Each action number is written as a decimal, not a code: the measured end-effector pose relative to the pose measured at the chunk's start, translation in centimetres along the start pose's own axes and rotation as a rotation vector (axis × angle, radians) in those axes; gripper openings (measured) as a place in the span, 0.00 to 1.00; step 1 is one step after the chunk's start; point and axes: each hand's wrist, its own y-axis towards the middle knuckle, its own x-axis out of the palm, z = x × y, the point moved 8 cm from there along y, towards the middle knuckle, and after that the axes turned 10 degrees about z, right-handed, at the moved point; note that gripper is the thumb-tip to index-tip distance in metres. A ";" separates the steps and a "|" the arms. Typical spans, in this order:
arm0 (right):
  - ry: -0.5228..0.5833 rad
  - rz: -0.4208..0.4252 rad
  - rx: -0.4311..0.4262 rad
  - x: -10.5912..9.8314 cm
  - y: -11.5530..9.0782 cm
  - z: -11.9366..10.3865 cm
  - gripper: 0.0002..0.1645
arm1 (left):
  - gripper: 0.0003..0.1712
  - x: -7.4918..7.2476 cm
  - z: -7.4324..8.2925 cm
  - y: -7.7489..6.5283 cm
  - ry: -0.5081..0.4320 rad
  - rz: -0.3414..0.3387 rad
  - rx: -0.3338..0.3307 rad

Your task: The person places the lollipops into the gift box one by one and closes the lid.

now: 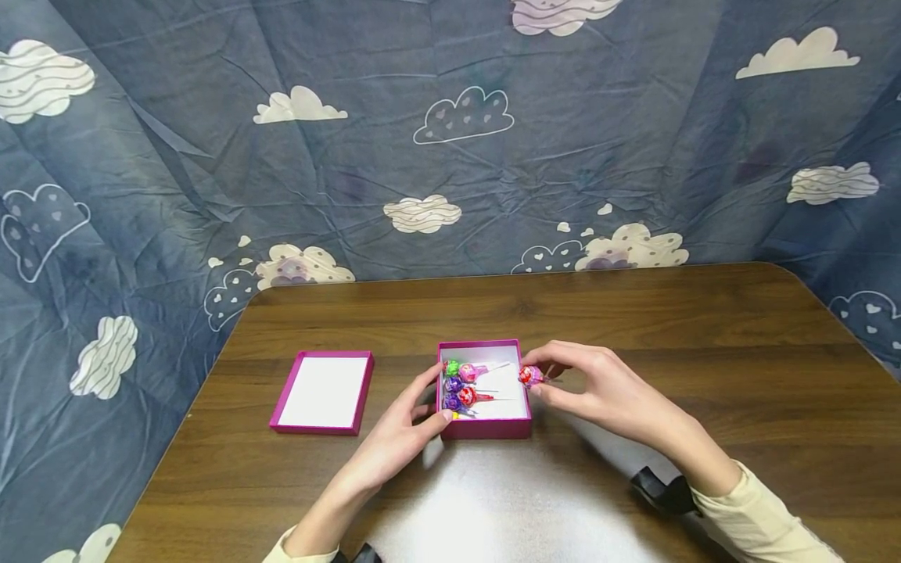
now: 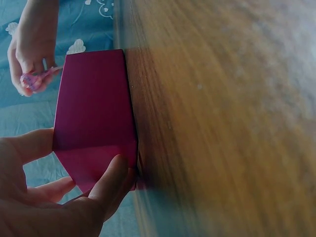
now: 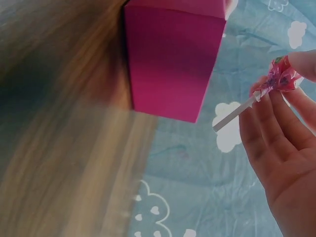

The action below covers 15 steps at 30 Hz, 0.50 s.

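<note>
My right hand point(image 1: 605, 387) pinches a red-and-pink wrapped lollipop point(image 1: 530, 376) between thumb and fingers, level with the right rim of an open magenta box point(image 1: 486, 428). In the right wrist view, its white stick point(image 3: 234, 116) points away from the palm. My left hand point(image 1: 397, 438) grips the left side of the box, thumb at the near corner and fingers along the side wall. Inside, several wrapped lollipops point(image 1: 467, 396) in green, pink, purple and red lie along the left half, their sticks toward the right. White lining shows in the right half.
Left of the box, a magenta lid point(image 1: 322, 391) lies with its white inside up on the brown wooden table point(image 1: 633, 313). A dark blue cloth point(image 1: 366, 172) with cloud prints hangs behind the table's far edge.
</note>
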 end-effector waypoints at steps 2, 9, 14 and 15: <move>0.010 0.000 -0.014 0.1 0.2 -0.4 0.16 | 0.39 0.0 0.0 0.0 0.001 -0.002 -0.001; 0.055 -0.011 -0.035 0.9 1.2 -1.3 0.15 | 0.39 -0.1 0.1 0.0 -0.003 -0.001 -0.002; 0.081 -0.013 -0.055 1.7 1.6 -2.0 0.13 | 0.39 0.0 0.1 0.0 -0.007 -0.004 -0.001; 0.089 -0.014 -0.060 1.9 1.6 -2.1 0.13 | 0.38 0.0 0.1 0.0 -0.008 -0.005 -0.001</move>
